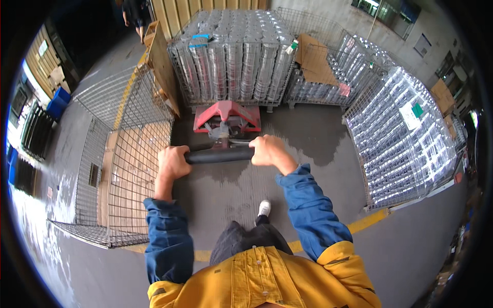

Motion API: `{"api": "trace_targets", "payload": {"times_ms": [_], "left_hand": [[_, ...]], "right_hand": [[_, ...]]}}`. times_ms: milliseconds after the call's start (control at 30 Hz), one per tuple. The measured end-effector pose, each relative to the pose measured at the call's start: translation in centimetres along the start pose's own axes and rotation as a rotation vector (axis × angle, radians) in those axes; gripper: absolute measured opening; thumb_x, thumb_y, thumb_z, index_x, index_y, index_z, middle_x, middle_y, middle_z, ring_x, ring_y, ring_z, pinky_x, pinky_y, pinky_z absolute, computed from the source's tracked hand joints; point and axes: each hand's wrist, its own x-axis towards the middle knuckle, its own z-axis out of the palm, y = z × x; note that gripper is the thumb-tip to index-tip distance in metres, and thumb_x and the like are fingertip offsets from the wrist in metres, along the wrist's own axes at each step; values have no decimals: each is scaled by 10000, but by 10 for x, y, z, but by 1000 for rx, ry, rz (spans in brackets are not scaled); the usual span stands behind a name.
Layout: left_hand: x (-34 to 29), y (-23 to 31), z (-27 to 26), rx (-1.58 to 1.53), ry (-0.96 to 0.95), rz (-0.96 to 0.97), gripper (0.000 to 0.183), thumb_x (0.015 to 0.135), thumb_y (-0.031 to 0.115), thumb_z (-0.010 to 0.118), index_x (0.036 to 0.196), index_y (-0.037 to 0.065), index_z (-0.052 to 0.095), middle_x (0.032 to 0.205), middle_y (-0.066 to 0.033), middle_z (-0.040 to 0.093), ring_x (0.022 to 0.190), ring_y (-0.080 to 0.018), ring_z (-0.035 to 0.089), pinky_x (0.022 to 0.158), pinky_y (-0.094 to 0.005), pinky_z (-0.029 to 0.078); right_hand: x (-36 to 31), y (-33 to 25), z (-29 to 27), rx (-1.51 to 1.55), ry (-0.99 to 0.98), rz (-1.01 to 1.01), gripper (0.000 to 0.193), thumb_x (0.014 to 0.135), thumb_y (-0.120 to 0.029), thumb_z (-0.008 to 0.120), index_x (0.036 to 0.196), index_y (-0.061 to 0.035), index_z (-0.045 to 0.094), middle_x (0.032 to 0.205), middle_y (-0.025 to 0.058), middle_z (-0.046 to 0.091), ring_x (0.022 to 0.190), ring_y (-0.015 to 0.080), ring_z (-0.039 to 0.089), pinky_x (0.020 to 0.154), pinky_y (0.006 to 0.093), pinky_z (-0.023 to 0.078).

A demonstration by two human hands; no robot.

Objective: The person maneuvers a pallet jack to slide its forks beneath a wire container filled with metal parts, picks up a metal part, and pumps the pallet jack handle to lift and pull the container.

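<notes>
Both my hands grip the black handle (220, 155) of a red pallet jack (226, 111). My left hand (173, 162) is wrapped round the handle's left end, and my right hand (270, 152) closes over its right end. Beyond the handle, the jack's red body stands against the front of a wire mesh cage (176, 66) filled with tall stacks of shiny metal cans (233, 69). The forks are hidden; I cannot tell how far they reach beneath the cage.
Left stands a wire cage (134, 200) with cardboard inside, beside a wooden board (160, 61). Right are more can-filled cages, one wrapped in clear film (400, 138), another topped with a cardboard sheet (313, 59). A yellow line (367, 222) crosses the wet-patched floor. A person (136, 18) is far left.
</notes>
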Motion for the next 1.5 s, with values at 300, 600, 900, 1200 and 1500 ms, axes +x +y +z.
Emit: {"api": "trace_targets", "payload": {"times_ms": [300, 600, 900, 1200, 1500], "left_hand": [[-113, 53, 66, 53, 40, 54, 205, 428, 121, 638, 608, 99, 542, 605, -68, 538, 629, -281, 549, 674, -381, 422], [144, 45, 12, 392, 877, 28, 139, 644, 44, 624, 742, 101, 544, 717, -51, 532, 724, -254, 511, 736, -370, 379], [357, -5, -8, 469, 1014, 66, 220, 573, 23, 581, 779, 91, 542, 739, -74, 540, 743, -296, 537, 731, -380, 410], [516, -44, 4, 419, 915, 1, 162, 604, 79, 585, 750, 69, 516, 723, -91, 506, 735, -305, 515, 711, -386, 405], [521, -50, 7, 364, 845, -107, 167, 621, 61, 592, 746, 37, 485, 699, -115, 478, 689, -291, 486, 660, -369, 395]], "right_hand": [[-97, 58, 78, 143, -203, -373, 223, 651, -163, 610, 846, -67, 559, 615, 120, 589, 654, 300, 624, 626, 437, 428], [115, 77, -68, 295, 533, -585, 390, 632, -200, 734, 942, -70, 537, 801, 76, 584, 753, 275, 594, 656, 401, 487], [308, 128, -141, 405, 649, -687, 410, 688, -128, 722, 1042, -65, 524, 855, 91, 563, 734, 294, 614, 622, 412, 504], [462, 277, -132, 697, 411, -461, 432, 833, -267, 675, 1187, -51, 554, 945, 123, 628, 787, 255, 641, 710, 349, 518], [626, 498, -87, 162, 294, 38, 589, 765, -313, 707, 1250, -64, 484, 1086, 158, 596, 1024, 322, 565, 880, 422, 462]]}}
